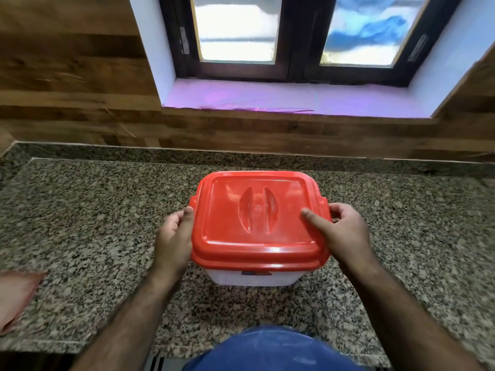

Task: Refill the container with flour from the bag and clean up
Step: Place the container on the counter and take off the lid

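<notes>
On counter, lidded container (258, 274) btwn left hand (172, 236), right hand (340, 231).

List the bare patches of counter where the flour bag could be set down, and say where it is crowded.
Two patches are bare: the granite counter between the left hand and the pinkish item at the left edge, and the stretch right of the right hand. A narrower strip runs behind the container. The middle is crowded, both hands gripping the red lid.
</notes>
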